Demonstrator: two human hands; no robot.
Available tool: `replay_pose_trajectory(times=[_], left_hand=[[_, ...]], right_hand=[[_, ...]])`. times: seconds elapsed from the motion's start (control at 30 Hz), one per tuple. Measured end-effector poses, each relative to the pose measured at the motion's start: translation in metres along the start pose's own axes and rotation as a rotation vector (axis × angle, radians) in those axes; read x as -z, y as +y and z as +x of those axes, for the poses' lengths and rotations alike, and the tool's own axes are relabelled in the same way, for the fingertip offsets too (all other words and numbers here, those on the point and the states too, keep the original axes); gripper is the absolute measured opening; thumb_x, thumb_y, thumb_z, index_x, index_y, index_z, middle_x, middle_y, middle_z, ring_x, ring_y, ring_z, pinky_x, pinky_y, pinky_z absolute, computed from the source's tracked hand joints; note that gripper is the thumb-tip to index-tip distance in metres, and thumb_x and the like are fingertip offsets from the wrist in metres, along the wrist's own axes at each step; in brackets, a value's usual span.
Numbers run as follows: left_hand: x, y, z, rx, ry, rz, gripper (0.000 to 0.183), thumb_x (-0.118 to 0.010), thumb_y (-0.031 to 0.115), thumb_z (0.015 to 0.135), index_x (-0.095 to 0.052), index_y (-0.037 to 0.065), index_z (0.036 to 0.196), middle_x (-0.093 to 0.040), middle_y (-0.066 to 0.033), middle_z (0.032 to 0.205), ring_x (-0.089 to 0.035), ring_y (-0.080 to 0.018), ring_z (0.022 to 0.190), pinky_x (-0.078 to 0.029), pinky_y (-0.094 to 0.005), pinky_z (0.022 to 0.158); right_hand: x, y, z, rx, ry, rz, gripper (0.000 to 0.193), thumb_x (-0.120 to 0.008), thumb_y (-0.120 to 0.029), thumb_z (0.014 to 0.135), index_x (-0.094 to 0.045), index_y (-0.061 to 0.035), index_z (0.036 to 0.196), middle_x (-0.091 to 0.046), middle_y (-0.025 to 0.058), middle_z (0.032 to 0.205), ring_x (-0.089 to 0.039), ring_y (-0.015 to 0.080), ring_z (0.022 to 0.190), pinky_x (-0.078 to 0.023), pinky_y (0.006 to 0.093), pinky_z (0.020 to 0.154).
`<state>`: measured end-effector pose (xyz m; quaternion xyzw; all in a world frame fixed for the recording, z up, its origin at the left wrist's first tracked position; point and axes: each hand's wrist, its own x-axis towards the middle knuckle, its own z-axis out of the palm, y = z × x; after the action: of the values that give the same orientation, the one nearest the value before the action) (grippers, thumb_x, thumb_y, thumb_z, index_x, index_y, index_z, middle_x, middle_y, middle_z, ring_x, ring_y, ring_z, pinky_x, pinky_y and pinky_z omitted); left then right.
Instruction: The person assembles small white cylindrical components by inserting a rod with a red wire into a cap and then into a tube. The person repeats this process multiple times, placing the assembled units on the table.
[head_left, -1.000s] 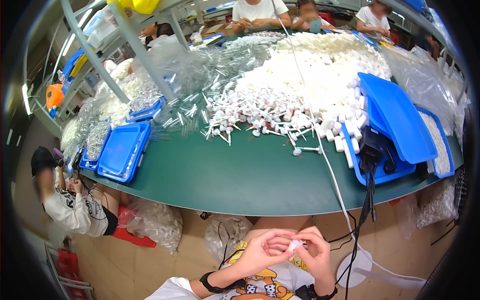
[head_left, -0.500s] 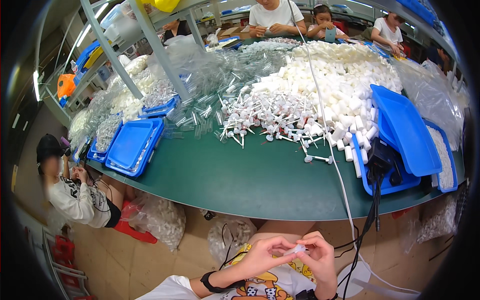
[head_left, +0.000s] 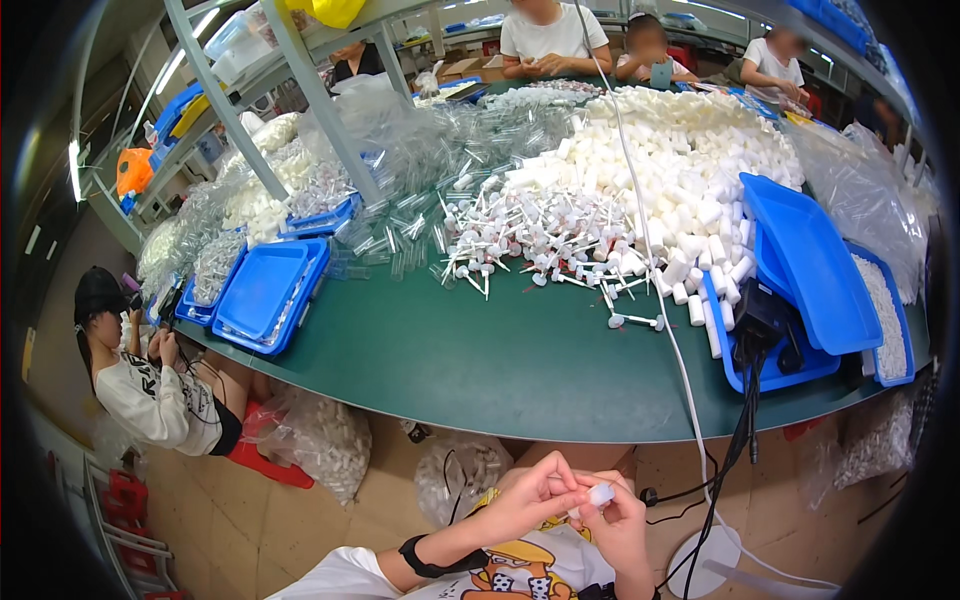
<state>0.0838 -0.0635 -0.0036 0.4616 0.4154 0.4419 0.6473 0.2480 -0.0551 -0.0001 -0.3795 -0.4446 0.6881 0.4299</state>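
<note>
My two hands meet close to my body, below the front edge of the table. In my right hand [head_left: 616, 522], thumb and fingers pinch a small whitish plastic piece [head_left: 601, 493] with a translucent end. Against the piece, the thumb and fingertips of my left hand [head_left: 535, 497] are closed together; what lies between them is partly hidden. On the table in front lies a heap of thin white stems with round, pale discs [head_left: 560, 230]. Behind it and to the right spreads a big pile of white cylindrical caps [head_left: 690, 150].
Blue trays stand at left [head_left: 265, 290] and right [head_left: 815, 270] of the green table [head_left: 480, 350]. A white cable [head_left: 672, 330] crosses the table, and black cables hang beside my right hand. Clear tubes [head_left: 480, 135] lie farther back. Other people sit around the table.
My hands have turned the small piece, so its translucent end now points up. The left fingers have shifted and closed beside it, and the right hand has moved slightly left and down.
</note>
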Motion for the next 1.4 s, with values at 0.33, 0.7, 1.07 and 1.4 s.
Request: replay_pose_trajectory(times=[0.33,0.7,1.07,1.4], left_hand=[[0.045,0.073,0.003,-0.009,0.187,0.756,0.041,-0.054,0.013,0.094,-0.031,0.000,0.125,-0.067,-0.0125,0.096,-0.066,-0.0193,0.082,-0.051,-0.0283,0.071],[0.263,0.124,0.053,-0.039,0.669,1.466,0.044,-0.061,0.018,0.084,-0.046,-0.001,0.121,-0.052,-0.0218,0.116,-0.057,-0.0356,0.099,-0.046,-0.0401,0.089],[0.300,0.120,0.073,0.113,0.468,1.577,0.039,-0.058,0.025,0.083,-0.055,0.011,0.120,-0.050,-0.0249,0.118,-0.050,-0.0432,0.107,-0.042,-0.0441,0.096],[0.296,0.129,0.061,0.230,0.526,1.653,0.020,-0.062,0.015,0.077,-0.053,0.004,0.091,-0.050,-0.0215,0.098,-0.052,-0.0401,0.094,-0.044,-0.0456,0.084]], right_hand=[[-0.005,-0.012,0.010,0.260,0.256,-0.099,0.007,-0.049,-0.007,0.094,-0.054,-0.0014,0.092,-0.054,0.0025,0.089,-0.048,0.0083,0.076,-0.039,0.0212,0.065],[-0.007,-0.015,0.003,0.158,0.201,0.114,0.019,-0.047,-0.007,0.096,-0.051,0.0037,0.111,-0.064,0.0119,0.097,-0.040,0.0030,0.053,-0.036,0.0194,0.050],[-0.002,-0.016,0.004,0.126,0.241,0.077,0.027,-0.056,0.011,0.083,-0.053,0.0053,0.110,-0.063,0.0206,0.106,-0.057,0.0106,0.065,-0.050,0.0233,0.060],[0.008,-0.001,0.006,0.186,0.204,-0.013,0.025,-0.060,0.012,0.079,-0.057,0.0054,0.103,-0.062,0.0174,0.105,-0.060,0.0133,0.075,-0.052,0.0236,0.066]])
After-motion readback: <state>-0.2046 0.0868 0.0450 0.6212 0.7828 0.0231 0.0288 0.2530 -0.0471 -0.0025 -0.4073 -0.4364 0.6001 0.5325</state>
